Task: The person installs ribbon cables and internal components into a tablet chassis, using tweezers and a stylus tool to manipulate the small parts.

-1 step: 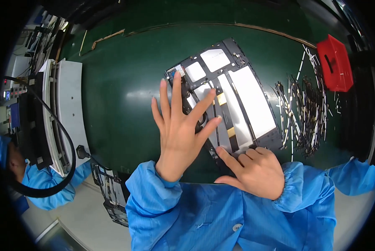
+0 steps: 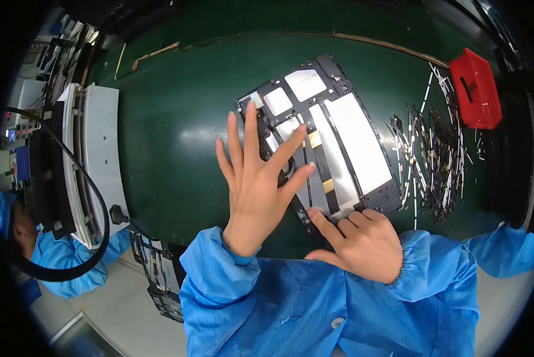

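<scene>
A flat, tablet-like electronic assembly (image 2: 357,137) lies at a slant on the green bench, with a black frame, white and silvery panels, and gold-coloured patches. My left hand (image 2: 252,190) is spread over its left edge. The middle fingertip rests by a small circuit board (image 2: 254,102) at the upper left corner, while the index finger and thumb reach over the panels. At the lower left edge, my right hand (image 2: 362,244) presses its index fingertip onto a dark strip; its thumb stands apart and the other fingers curl. Neither hand grips anything, though the left palm hides part of the edge.
Right of the assembly lies a heap of thin black-and-white strips (image 2: 436,160), below a red bin (image 2: 480,89). A pale machine (image 2: 103,149) with a black cable stands at left. Similar assemblies (image 2: 157,268) sit at lower left, near a person in blue (image 2: 70,268).
</scene>
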### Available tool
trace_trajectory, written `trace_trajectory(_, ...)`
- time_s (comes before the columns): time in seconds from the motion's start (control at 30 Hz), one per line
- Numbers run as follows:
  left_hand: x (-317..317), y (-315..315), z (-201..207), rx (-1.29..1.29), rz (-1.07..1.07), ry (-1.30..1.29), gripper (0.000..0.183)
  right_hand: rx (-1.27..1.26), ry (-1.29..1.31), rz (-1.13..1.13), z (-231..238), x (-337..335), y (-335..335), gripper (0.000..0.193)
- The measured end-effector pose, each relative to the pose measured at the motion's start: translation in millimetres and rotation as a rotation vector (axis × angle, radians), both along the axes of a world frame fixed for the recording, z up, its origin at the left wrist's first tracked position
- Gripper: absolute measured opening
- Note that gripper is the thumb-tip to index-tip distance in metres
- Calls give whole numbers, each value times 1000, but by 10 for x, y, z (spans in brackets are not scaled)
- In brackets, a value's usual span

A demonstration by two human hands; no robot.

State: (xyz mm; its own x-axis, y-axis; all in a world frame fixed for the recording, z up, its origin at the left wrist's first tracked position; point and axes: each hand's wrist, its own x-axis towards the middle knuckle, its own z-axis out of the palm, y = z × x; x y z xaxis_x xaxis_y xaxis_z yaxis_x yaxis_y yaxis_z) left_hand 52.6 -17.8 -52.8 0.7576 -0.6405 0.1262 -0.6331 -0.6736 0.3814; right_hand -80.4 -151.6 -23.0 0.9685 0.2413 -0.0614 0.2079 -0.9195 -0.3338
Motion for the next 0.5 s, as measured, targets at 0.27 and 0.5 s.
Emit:
trace_trajectory(0.27,-402,209,-170,-376,247,125,61,251,-278,-354,-63,15,-414,52)
trace_trajectory(0.5,-1016,182,-70,-206,313,283,50,214,-223,-532,-221,-27,-745,44)
